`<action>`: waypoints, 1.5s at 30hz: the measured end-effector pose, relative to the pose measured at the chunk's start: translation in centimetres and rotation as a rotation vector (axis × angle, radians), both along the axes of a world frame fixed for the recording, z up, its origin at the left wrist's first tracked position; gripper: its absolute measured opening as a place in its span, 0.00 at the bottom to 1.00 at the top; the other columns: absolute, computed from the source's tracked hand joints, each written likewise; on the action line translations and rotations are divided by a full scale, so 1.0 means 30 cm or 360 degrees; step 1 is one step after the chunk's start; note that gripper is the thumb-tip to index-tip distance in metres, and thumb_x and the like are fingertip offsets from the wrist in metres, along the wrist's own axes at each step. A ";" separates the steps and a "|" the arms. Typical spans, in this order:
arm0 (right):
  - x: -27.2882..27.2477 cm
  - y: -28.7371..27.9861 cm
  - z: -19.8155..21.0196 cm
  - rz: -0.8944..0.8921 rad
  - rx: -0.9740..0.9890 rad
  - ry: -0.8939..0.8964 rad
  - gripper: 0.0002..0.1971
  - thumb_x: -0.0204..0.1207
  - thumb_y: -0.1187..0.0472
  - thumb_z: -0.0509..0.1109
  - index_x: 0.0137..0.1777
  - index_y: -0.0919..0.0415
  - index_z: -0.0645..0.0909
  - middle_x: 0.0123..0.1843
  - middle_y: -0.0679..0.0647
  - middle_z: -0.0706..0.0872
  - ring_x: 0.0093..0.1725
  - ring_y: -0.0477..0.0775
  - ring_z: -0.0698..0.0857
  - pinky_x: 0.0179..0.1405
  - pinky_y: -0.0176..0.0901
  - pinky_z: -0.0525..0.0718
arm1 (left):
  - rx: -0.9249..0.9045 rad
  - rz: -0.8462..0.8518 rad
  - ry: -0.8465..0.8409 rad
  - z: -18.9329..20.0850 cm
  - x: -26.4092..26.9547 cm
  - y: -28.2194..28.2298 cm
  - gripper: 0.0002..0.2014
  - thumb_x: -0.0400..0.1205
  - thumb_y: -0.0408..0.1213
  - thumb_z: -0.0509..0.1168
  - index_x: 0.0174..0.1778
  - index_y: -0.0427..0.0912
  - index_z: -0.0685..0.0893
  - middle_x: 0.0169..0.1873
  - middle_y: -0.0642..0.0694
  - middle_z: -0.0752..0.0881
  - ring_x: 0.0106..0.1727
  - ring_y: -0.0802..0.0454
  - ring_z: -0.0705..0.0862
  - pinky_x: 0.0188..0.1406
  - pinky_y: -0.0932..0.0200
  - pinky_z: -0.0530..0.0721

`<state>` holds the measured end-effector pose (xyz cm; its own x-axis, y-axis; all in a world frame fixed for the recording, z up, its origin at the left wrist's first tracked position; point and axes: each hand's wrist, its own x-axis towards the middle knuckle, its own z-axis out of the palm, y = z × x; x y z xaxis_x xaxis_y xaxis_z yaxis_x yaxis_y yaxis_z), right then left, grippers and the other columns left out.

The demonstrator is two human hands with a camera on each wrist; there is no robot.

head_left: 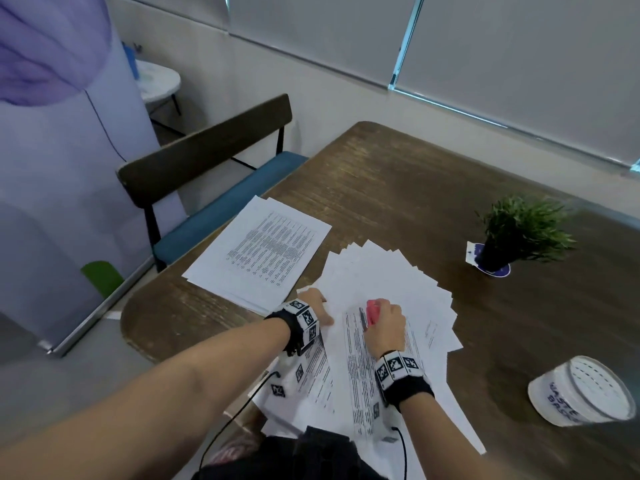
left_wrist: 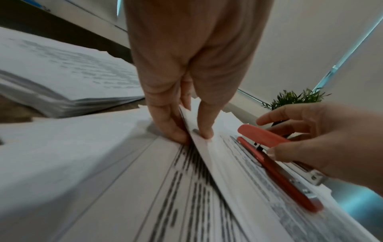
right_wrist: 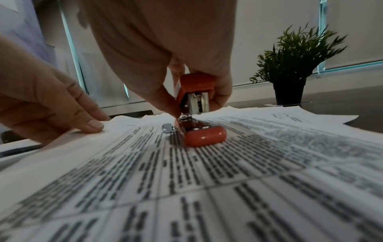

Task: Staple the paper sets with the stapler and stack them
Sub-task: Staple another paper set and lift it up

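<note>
Trouble could come if my right hand [head_left: 386,327], gripping the small red metal stapler [right_wrist: 196,113] on the top printed white paper set [right_wrist: 207,172], slips. My left hand [left_wrist: 186,101] pinches those pages' edge; letting go could staple them crooked.

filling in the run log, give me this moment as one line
step: stapling | right hand: grips red stapler on printed sheets | left hand: pinches paper set | finished stack: far left
</note>
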<state>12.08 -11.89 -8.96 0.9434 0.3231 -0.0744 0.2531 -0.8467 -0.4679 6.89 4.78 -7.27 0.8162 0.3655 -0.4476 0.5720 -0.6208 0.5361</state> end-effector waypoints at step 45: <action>-0.217 -0.004 0.045 -0.0199 -0.0439 0.0303 0.18 0.85 0.54 0.62 0.70 0.62 0.68 0.61 0.60 0.84 0.59 0.62 0.84 0.48 0.47 0.77 | 0.0944 -0.1119 -0.0049 -0.042 -0.182 -0.093 0.32 0.78 0.61 0.64 0.77 0.54 0.67 0.79 0.47 0.67 0.77 0.41 0.65 0.77 0.33 0.55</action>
